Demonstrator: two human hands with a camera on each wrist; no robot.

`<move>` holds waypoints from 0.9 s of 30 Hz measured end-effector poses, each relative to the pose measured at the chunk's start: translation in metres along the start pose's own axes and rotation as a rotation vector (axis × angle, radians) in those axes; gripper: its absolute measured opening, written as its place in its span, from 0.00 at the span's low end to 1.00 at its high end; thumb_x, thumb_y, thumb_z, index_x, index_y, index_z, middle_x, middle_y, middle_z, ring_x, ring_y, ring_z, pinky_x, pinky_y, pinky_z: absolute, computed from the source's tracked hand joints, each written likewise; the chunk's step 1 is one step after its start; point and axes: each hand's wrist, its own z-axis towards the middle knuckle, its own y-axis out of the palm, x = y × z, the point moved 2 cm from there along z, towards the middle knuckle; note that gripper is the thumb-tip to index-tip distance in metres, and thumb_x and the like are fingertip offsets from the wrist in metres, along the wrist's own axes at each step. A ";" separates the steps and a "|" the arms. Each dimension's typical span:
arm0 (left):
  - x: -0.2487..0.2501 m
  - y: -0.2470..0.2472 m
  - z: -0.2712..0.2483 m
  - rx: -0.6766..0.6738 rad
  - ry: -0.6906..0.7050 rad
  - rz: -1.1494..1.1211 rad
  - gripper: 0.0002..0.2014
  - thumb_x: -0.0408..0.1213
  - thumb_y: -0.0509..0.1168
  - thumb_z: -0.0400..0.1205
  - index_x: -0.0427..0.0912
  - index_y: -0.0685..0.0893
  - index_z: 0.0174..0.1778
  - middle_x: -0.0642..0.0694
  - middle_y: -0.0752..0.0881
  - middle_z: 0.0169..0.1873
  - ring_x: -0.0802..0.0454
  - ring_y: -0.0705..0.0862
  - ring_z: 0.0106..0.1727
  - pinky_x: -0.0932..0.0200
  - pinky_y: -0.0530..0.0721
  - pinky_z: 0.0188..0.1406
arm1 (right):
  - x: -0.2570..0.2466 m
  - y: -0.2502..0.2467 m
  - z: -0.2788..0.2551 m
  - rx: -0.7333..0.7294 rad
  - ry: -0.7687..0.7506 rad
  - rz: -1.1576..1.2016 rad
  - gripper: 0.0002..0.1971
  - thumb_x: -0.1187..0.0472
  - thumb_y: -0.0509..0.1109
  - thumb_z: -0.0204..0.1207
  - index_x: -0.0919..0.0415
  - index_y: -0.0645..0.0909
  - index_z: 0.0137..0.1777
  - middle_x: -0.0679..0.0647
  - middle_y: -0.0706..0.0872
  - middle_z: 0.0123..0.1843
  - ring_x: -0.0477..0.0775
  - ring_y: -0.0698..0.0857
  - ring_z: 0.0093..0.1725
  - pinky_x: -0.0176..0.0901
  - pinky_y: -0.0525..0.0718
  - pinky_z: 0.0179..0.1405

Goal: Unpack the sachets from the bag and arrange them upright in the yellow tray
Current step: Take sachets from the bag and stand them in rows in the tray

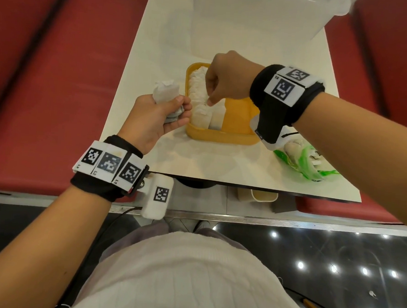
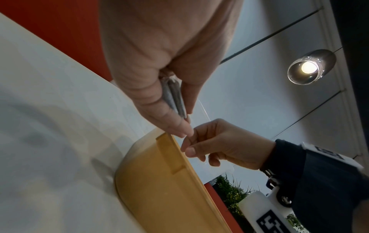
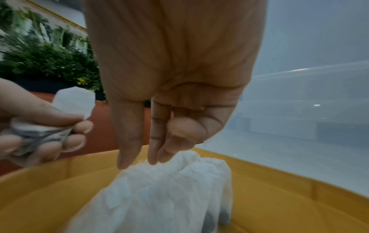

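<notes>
- My left hand (image 1: 157,114) is closed round a small stack of sachets (image 1: 166,91), just beside the tray (image 1: 222,136).
- My right hand (image 1: 227,80) has fingertips (image 3: 153,159) together on the top edge of the row (image 1: 202,99) standing in the tray.
- They look light, soft and crushable; take each by its top seam.
- The bag (image 1: 303,160) lies to the right.

The right hand (image 1: 226,80) hides part of the sachets in the tray (image 1: 199,91); the green bag's (image 1: 302,160) contents are unclear.
</notes>
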 end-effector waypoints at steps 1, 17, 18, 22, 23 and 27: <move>0.000 0.000 0.000 0.000 -0.002 0.000 0.07 0.33 0.64 0.85 0.35 0.86 0.48 0.43 0.90 0.41 0.55 0.90 0.41 0.63 0.88 0.44 | -0.004 0.002 0.001 -0.017 -0.015 -0.042 0.10 0.54 0.80 0.69 0.60 0.85 0.38 0.56 0.89 0.40 0.55 0.85 0.40 0.46 0.85 0.45; 0.001 -0.002 -0.001 0.005 -0.017 -0.028 0.07 0.33 0.63 0.85 0.36 0.87 0.49 0.43 0.90 0.42 0.53 0.90 0.44 0.62 0.89 0.46 | -0.023 0.011 0.026 -0.109 -0.096 -0.074 0.01 0.63 0.77 0.70 0.59 0.88 0.41 0.56 0.91 0.39 0.51 0.86 0.32 0.47 0.89 0.45; 0.001 -0.002 -0.001 0.007 -0.018 -0.028 0.07 0.33 0.63 0.85 0.35 0.86 0.49 0.43 0.90 0.42 0.53 0.90 0.44 0.62 0.89 0.46 | -0.022 0.012 0.026 -0.119 -0.093 -0.060 0.01 0.64 0.76 0.71 0.61 0.87 0.40 0.56 0.91 0.38 0.50 0.86 0.30 0.47 0.89 0.46; 0.001 -0.003 -0.001 0.009 -0.016 -0.026 0.07 0.33 0.63 0.85 0.35 0.86 0.50 0.43 0.90 0.43 0.53 0.90 0.44 0.63 0.88 0.45 | -0.015 0.013 0.025 -0.195 -0.073 0.025 0.03 0.65 0.74 0.72 0.65 0.87 0.42 0.53 0.91 0.35 0.45 0.88 0.29 0.46 0.88 0.48; 0.001 -0.003 -0.001 0.010 -0.017 -0.028 0.07 0.33 0.63 0.85 0.35 0.86 0.50 0.43 0.90 0.43 0.53 0.90 0.43 0.63 0.88 0.45 | -0.012 0.011 0.024 -0.197 -0.066 0.045 0.04 0.64 0.75 0.72 0.65 0.87 0.42 0.53 0.91 0.35 0.45 0.87 0.28 0.47 0.88 0.47; 0.002 -0.002 -0.001 0.005 -0.021 -0.040 0.08 0.33 0.63 0.85 0.34 0.86 0.50 0.43 0.89 0.42 0.53 0.90 0.43 0.63 0.88 0.44 | 0.004 -0.007 0.016 -0.043 -0.028 0.084 0.07 0.59 0.77 0.71 0.63 0.87 0.39 0.53 0.89 0.33 0.44 0.84 0.25 0.39 0.85 0.33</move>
